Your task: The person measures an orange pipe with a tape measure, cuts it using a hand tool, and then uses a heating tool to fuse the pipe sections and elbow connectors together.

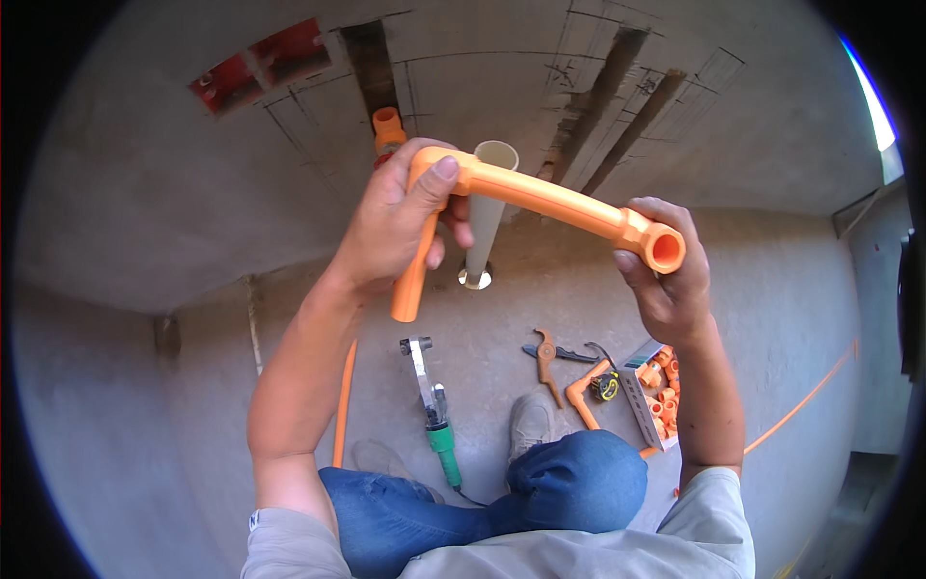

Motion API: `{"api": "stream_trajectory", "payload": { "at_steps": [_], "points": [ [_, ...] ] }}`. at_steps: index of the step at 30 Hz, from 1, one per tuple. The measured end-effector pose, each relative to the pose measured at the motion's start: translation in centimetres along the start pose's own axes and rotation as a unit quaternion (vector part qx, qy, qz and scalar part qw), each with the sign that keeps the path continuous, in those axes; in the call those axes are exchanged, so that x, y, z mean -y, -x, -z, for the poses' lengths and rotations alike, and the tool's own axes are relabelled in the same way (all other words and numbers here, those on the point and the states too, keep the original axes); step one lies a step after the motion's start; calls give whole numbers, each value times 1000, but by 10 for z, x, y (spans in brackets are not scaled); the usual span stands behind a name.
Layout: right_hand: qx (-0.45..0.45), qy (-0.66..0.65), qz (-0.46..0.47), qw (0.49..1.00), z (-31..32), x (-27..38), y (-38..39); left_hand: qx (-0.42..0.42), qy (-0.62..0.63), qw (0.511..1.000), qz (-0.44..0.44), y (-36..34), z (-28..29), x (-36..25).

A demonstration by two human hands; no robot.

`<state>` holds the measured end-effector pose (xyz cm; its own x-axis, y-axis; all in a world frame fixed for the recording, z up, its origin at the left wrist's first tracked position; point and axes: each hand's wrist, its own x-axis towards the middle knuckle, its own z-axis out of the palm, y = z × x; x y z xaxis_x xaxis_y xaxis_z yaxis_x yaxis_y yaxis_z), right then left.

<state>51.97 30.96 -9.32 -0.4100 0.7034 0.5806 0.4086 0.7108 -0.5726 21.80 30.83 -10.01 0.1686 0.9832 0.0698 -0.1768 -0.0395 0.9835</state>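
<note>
Held up in front of me is an orange plastic pipe assembly [545, 197]: one long pipe with an elbow at each end. My left hand [391, 212] wraps round the left elbow, thumb on top, and a short pipe leg [410, 285] points down from it. At the other end my right hand [675, 280] grips the right elbow [661, 245], whose open socket faces toward me. Just behind my left hand, an orange fitting [388, 124] with red below it sits at the bottom of a wall slot.
A white standpipe [487, 217] rises from the floor behind the assembly. On the floor lie a green-handled pipe welder [439, 434], a pipe cutter [547, 362], a tape measure [605, 386], a bent orange pipe [581, 398] and a box of orange fittings [639, 405]. Red wall boxes [260, 68] are upper left.
</note>
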Motion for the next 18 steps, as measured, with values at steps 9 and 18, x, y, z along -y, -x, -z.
{"api": "stream_trajectory", "payload": {
  "at_steps": [9,18],
  "points": [
    [13,7,23,1000,-12,35,-15,56,-25,997,41,-4,44,-7],
    [8,-15,-28,999,-74,102,-60,124,464,869,-120,-26,96,26]
  ]
}}
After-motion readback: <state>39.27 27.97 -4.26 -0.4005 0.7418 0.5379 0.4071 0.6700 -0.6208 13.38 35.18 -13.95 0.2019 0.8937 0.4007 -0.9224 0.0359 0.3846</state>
